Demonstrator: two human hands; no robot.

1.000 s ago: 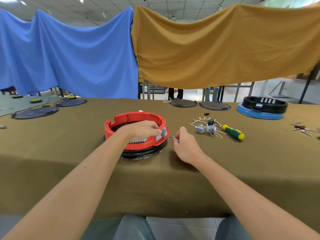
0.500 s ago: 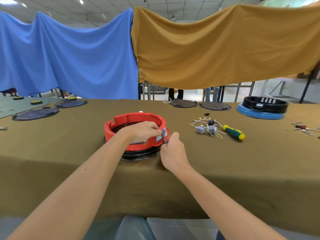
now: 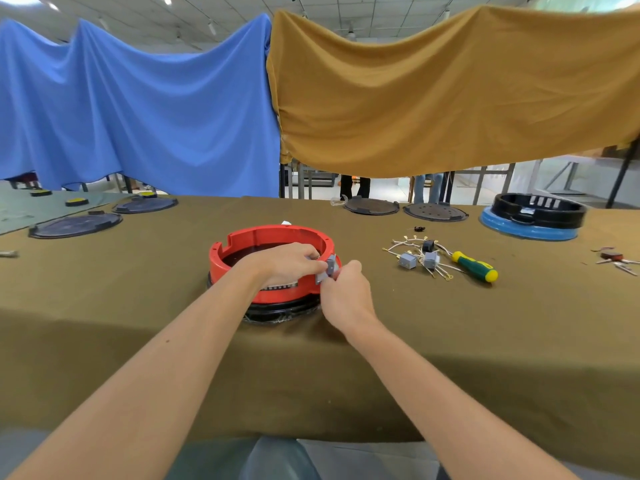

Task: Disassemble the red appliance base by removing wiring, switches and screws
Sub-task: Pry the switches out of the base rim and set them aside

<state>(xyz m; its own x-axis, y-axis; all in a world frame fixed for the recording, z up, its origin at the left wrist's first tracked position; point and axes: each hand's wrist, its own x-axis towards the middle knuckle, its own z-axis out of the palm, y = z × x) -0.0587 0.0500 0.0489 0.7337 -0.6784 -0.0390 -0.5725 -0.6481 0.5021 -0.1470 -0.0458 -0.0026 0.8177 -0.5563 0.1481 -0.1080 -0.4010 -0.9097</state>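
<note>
Red appliance base (image 3: 242, 247) at worktop (image 3: 138, 306) centre, on a black ring; left hand (image 3: 287, 263) and right hand (image 3: 344, 292) both pinch a grey switch (image 3: 329, 269) at its right rim; screwdriver (image 3: 475, 266) and loose wiring (image 3: 420, 258) lie right.

Bare counter (image 3: 138, 323) lies left of your red base (image 3: 242, 244); to its right, loose switches and wiring (image 3: 420, 259) and a screwdriver (image 3: 474, 266) crowd your way, with open cloth between.
</note>
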